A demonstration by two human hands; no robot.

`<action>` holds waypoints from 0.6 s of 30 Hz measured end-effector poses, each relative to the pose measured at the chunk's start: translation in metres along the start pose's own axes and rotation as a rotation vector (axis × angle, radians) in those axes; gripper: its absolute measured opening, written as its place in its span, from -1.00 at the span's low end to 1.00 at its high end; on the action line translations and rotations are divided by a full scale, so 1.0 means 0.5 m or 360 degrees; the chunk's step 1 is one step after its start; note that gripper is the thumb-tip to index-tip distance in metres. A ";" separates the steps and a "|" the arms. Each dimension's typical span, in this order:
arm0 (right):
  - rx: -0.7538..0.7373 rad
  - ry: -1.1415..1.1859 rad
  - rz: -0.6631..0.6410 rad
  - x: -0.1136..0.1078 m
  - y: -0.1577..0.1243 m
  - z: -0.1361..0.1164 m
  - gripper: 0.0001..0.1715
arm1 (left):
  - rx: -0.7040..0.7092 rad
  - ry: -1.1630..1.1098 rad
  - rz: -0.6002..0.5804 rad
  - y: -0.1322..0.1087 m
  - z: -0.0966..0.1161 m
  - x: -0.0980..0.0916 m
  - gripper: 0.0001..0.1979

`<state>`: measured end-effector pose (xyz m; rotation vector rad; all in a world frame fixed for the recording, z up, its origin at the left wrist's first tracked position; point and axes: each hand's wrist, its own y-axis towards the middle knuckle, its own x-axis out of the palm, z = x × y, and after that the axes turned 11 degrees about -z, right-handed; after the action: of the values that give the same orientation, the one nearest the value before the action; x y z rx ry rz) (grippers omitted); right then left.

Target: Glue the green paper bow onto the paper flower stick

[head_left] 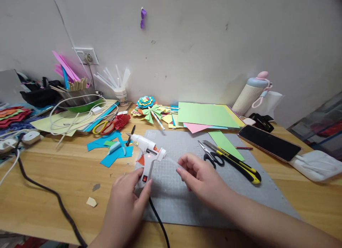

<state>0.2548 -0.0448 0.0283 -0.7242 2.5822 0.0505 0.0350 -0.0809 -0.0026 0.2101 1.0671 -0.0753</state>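
One glue gun (149, 148), one utility knife (249, 172)

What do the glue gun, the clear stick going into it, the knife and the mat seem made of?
Glue gun: likely hard plastic; white, smooth, faint sheen.
Clear stick: probably hot-melt glue; translucent.
Knife: black-and-yellow handle, probably plastic; grey blade, likely steel.
Mat: flat, grey, grid-printed; perhaps vinyl, can't confirm.

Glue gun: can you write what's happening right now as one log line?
left hand: holds glue gun by handle | right hand: pinches clear stick behind glue gun | on grey mat: scissors, knife
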 end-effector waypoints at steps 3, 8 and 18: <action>0.0041 0.0199 -0.0089 0.001 -0.021 -0.001 -0.86 | 0.0206 0.0190 0.0165 0.002 -0.013 -0.018 -0.76; 0.0006 0.0299 -0.0125 0.009 -0.032 -0.008 -0.86 | 0.0395 0.0378 0.0194 0.010 -0.016 -0.044 -0.80; -0.0041 0.0482 -0.0209 0.020 -0.035 -0.006 -0.88 | 0.0501 0.0526 0.0141 0.018 -0.015 -0.054 -0.80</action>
<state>0.2548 -0.0650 0.0280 -0.9753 2.8138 -0.0732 0.0171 -0.0718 0.0185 0.5688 1.3712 -0.1320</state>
